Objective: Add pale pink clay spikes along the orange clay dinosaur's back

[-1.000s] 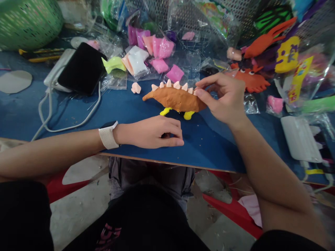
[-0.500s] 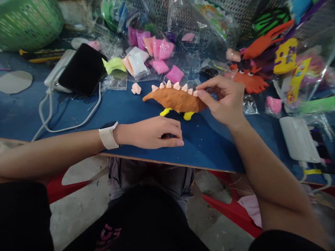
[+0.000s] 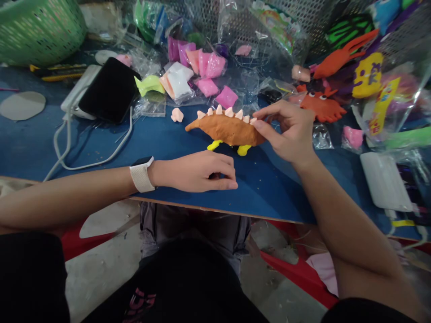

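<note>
A brown clay dinosaur figure (image 3: pixel 232 130) stands on the blue table, with yellow clay feet (image 3: pixel 243 150) below and a row of pale pink clay spikes (image 3: pixel 229 112) along its back. At its right end, my right hand (image 3: pixel 289 130) pinches the last small spike between thumb and index finger; that hand hides the figure's right tip. My left hand (image 3: pixel 202 171) rests loosely curled on the table in front of the figure, apart from it, and I see nothing in its fingers. A small pale pink clay lump (image 3: pixel 177 115) lies left of the figure's pointed end.
A black phone (image 3: pixel 108 89) and white cable (image 3: pixel 97 167) lie at left, near a green basket (image 3: pixel 40 33). Behind are bagged clay packets (image 3: pixel 208 85). A red clay crab (image 3: pixel 323 106) sits at right, above a white power bank (image 3: pixel 385 181).
The whole view has shifted slightly, moving the scene a little right and down. Both hands keep nearly the same pose, the right still at the spike.
</note>
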A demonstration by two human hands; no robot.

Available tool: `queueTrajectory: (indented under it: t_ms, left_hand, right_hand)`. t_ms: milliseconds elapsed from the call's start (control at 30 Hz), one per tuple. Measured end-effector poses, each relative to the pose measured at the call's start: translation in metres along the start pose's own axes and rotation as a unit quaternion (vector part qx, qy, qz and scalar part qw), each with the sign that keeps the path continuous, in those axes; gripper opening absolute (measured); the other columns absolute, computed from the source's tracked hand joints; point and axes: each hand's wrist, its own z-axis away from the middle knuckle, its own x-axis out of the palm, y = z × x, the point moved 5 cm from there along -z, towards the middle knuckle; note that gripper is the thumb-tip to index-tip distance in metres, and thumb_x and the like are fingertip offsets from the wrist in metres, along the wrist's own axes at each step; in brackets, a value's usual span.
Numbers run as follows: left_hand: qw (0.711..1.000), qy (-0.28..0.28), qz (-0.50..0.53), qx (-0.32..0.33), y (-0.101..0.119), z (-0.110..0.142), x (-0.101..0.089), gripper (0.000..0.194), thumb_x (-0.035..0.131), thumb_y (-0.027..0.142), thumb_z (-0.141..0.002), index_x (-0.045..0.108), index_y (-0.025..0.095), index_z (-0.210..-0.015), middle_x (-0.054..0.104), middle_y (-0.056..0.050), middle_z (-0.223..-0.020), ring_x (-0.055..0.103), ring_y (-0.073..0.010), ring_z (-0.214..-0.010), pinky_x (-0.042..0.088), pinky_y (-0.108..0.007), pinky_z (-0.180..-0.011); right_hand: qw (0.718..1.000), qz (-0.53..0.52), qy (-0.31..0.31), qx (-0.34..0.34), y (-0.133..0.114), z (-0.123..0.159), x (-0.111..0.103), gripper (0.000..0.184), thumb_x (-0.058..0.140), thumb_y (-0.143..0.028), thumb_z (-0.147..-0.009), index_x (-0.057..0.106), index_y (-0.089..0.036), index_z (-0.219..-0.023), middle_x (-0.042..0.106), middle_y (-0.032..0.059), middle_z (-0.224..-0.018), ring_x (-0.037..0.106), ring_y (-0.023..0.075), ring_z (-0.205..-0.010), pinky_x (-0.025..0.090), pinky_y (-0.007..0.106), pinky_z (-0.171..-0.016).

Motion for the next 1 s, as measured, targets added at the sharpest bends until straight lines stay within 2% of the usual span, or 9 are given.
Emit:
queueTrajectory:
  t_ms: [167,400,467,600,767,833,900,933,1000]
  left_hand:
    - [1.000,0.000,0.000,-0.002,0.000,0.001,0.000,0.030,0.062,0.038,-0.112,0.082,0.017,-0.102,0.076,-0.007,-0.101,0.069,-0.0141,-0.085,0.052,-0.027,-0.080]
    - [1.000,0.001,-0.003,0.004,0.000,0.001,0.000,0.029,0.063,0.036,-0.113,0.082,0.015,-0.104,0.076,-0.007,-0.101,0.069,-0.0128,-0.084,0.051,-0.027,-0.080]
    - [1.000,0.001,-0.003,0.003,0.000,0.001,0.000,0.028,0.063,0.035,-0.112,0.082,0.016,-0.104,0.076,-0.007,-0.101,0.070,-0.0129,-0.085,0.052,-0.026,-0.080]
    - [1.000,0.002,-0.008,0.001,0.000,0.001,0.000,0.026,0.063,0.033,-0.112,0.082,0.017,-0.103,0.077,-0.007,-0.102,0.070,-0.0132,-0.085,0.053,-0.026,-0.080]
    - [0.999,0.022,-0.022,0.036,0.003,0.001,0.000,0.025,0.064,0.032,-0.112,0.081,0.017,-0.100,0.077,-0.006,-0.099,0.071,-0.0114,-0.082,0.054,-0.024,-0.077]
    - [0.995,0.047,-0.048,0.068,0.006,0.003,-0.007,0.028,0.064,0.033,-0.112,0.080,0.018,-0.095,0.077,-0.005,-0.095,0.071,-0.0111,-0.080,0.054,-0.025,-0.076]
    - [0.984,0.090,-0.127,0.088,0.006,0.008,-0.022,0.031,0.063,0.035,-0.112,0.079,0.019,-0.090,0.076,-0.004,-0.093,0.071,-0.0118,-0.079,0.054,-0.026,-0.073]
    - [0.970,0.118,-0.194,0.085,0.004,0.011,-0.034,0.031,0.062,0.035,-0.111,0.078,0.020,-0.089,0.076,-0.004,-0.094,0.072,-0.0127,-0.080,0.054,-0.027,-0.073]
    - [0.918,0.167,-0.355,0.055,-0.003,0.020,-0.063,0.030,0.058,0.034,-0.108,0.078,0.019,-0.091,0.074,-0.004,-0.094,0.072,-0.0151,-0.083,0.053,-0.029,-0.073]
  right_hand:
    - [0.999,0.023,-0.017,-0.015,-0.006,0.001,0.003,0.015,0.074,-0.054,-0.100,0.082,-0.042,-0.104,0.082,0.0027,-0.110,0.076,0.0310,-0.107,0.067,0.056,-0.093]
    - [0.997,0.071,-0.041,-0.010,-0.010,0.000,-0.001,0.011,0.080,-0.057,-0.095,0.077,-0.049,-0.101,0.079,0.0025,-0.124,0.068,0.0388,-0.130,0.063,0.066,-0.101]
    - [0.995,0.082,-0.059,-0.023,-0.008,-0.001,-0.001,0.015,0.076,-0.060,-0.098,0.076,-0.047,-0.104,0.078,0.0045,-0.129,0.068,0.0372,-0.131,0.061,0.064,-0.105]
    - [0.989,0.103,-0.071,-0.079,-0.004,-0.002,0.002,0.036,0.061,-0.065,-0.107,0.075,-0.032,-0.108,0.075,0.0133,-0.133,0.068,0.0335,-0.128,0.058,0.061,-0.110]
    - [0.984,0.136,-0.050,-0.108,-0.005,-0.001,0.001,0.029,0.060,-0.056,-0.111,0.074,-0.031,-0.109,0.074,0.0137,-0.127,0.068,0.0311,-0.124,0.057,0.058,-0.111]
    - [0.982,0.149,-0.028,-0.113,-0.006,0.001,-0.001,0.026,0.061,-0.053,-0.111,0.074,-0.030,-0.110,0.073,0.0135,-0.125,0.068,0.0299,-0.122,0.058,0.056,-0.109]
    - [0.981,0.158,-0.004,-0.117,-0.008,0.002,-0.004,0.026,0.061,-0.052,-0.112,0.074,-0.029,-0.112,0.073,0.0130,-0.124,0.068,0.0289,-0.121,0.060,0.053,-0.107]
    - [0.980,0.161,0.006,-0.120,-0.008,0.003,-0.005,0.027,0.061,-0.052,-0.112,0.074,-0.028,-0.112,0.072,0.0125,-0.124,0.068,0.0286,-0.121,0.061,0.053,-0.106]
    - [0.977,0.164,0.027,-0.132,-0.010,0.006,-0.007,0.026,0.062,-0.051,-0.111,0.074,-0.028,-0.112,0.072,0.0106,-0.122,0.068,0.0283,-0.120,0.061,0.053,-0.106]
